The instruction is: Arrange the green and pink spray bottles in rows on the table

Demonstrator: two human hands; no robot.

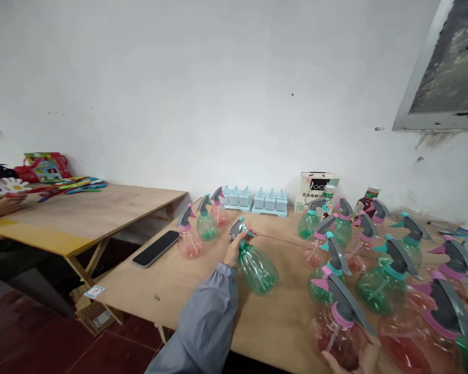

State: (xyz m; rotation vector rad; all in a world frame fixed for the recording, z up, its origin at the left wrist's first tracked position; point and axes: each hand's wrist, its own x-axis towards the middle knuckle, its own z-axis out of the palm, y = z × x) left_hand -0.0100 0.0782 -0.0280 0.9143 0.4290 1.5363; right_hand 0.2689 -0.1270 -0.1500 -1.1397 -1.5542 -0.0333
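Left hand [234,250] is closed around the neck of a green spray bottle [258,270], just under its grey trigger head. Right hand [361,357], cut off by the lower edge, has its fingers curled around the base of a pink spray bottle [340,332] standing upright.

That green bottle sits near the middle of the wooden table [171,291], tipped over, its long axis running from the head at far left to the base at near right. A grey-sleeved left forearm reaches forward, almost straight.
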